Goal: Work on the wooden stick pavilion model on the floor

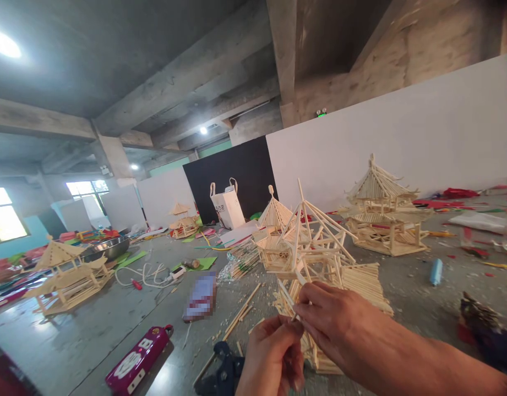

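My left hand (273, 355) and my right hand (339, 324) meet low in the middle, both pinching a thin wooden stick (289, 300). Right behind them stands a half-built pavilion model of wooden sticks (315, 247), its bare roof frame rising to a peak. A flat panel of glued sticks (366, 283) leans at the model's right side. Loose sticks (245, 311) lie on the grey floor to the left of my hands.
Finished stick pavilions stand at the left (63, 275), back middle (273, 217) and right (383, 212). A magenta case (140, 357), a black tool (224, 374), a white cable (148, 275), a metal basin (107, 247) and a white bag (226, 206) lie around.
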